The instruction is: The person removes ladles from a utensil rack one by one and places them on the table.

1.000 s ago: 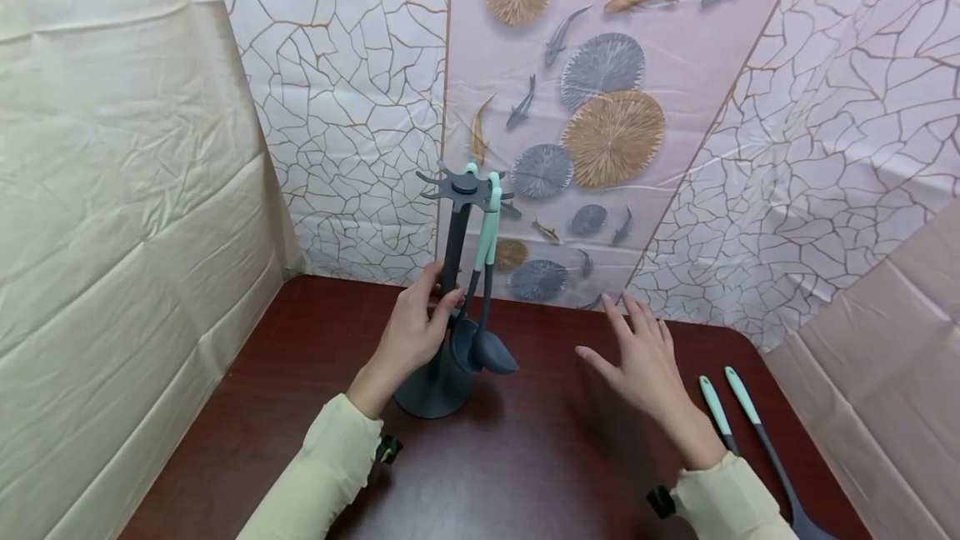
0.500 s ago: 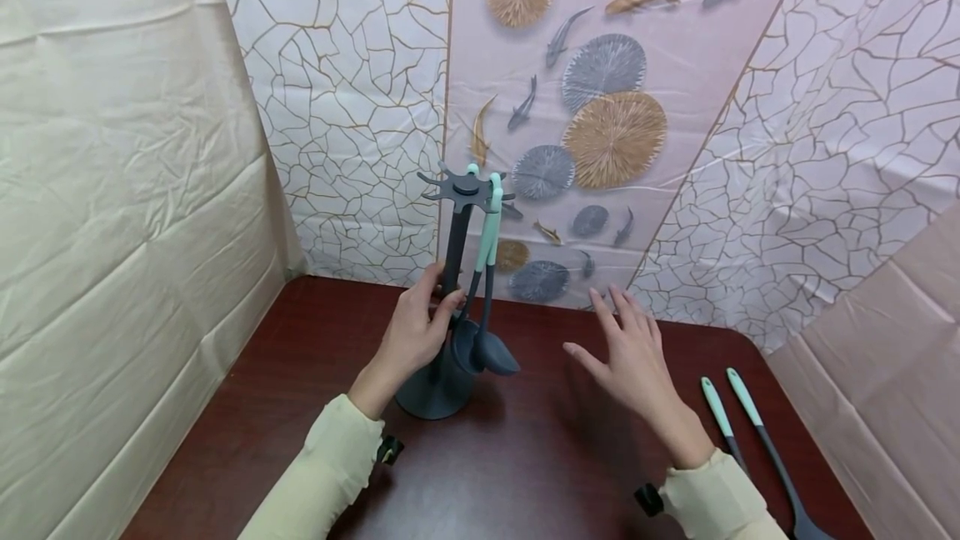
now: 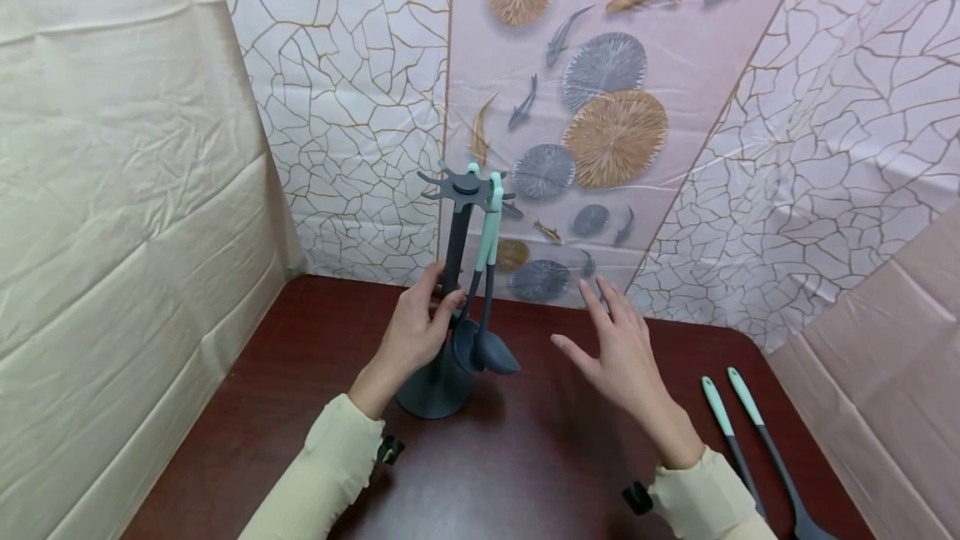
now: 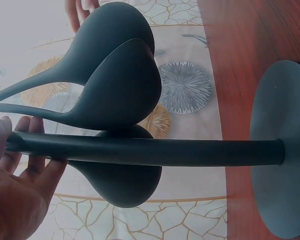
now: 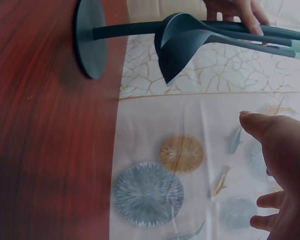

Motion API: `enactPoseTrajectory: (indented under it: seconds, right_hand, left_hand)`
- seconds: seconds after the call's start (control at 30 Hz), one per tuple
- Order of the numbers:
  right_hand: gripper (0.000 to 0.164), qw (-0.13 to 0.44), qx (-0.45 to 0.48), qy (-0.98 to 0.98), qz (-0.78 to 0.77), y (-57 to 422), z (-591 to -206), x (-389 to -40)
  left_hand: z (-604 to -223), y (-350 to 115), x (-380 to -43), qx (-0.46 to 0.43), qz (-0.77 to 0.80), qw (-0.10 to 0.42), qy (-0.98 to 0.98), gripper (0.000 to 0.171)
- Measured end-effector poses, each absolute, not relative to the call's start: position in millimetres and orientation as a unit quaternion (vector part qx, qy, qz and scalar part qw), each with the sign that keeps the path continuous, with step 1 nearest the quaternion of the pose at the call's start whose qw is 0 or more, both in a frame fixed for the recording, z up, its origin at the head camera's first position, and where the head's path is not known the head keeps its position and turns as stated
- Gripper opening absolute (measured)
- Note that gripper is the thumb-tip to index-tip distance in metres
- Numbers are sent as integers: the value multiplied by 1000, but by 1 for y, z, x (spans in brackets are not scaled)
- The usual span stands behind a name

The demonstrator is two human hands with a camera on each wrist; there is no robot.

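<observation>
A dark grey utensil stand [image 3: 455, 244] with a hooked top and a round base [image 4: 285, 150] stands upright on the table. My left hand [image 3: 411, 323] grips its pole about midway, thumb and fingers around it in the left wrist view. Hanging from the hooks at the right is a ladle [image 3: 495, 352] with a mint green handle, overlapping another dark-bowled utensil [image 3: 465, 340]. A third rounded bowl [image 4: 122, 185] shows behind the pole in the left wrist view. My right hand [image 3: 626, 357] is held in the air right of the stand, fingers spread and holding nothing.
Two more utensils with mint handles lie at the table's right side: one long-handled utensil [image 3: 768, 440] and another beside it [image 3: 723, 419], its lower end hidden by my right sleeve. A patterned cloth [image 3: 360, 123] hangs behind the dark red table [image 3: 480, 473].
My right hand has moved left, closer to the stand, with its fingers still spread. The left hand and the stand have stayed in place.
</observation>
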State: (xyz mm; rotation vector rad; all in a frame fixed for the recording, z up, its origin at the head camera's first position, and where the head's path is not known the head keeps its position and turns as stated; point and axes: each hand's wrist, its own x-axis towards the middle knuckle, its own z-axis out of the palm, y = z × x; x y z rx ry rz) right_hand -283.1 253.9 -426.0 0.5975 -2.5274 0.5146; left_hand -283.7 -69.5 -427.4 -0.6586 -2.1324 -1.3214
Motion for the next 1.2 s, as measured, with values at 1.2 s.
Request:
enactPoseTrajectory:
  seconds: [1.2]
  right_hand:
    - [94, 269, 281, -880, 271, 217, -387, -250]
  left_hand:
    - [-428, -70, -283, -243, -498, 265, -789, 30]
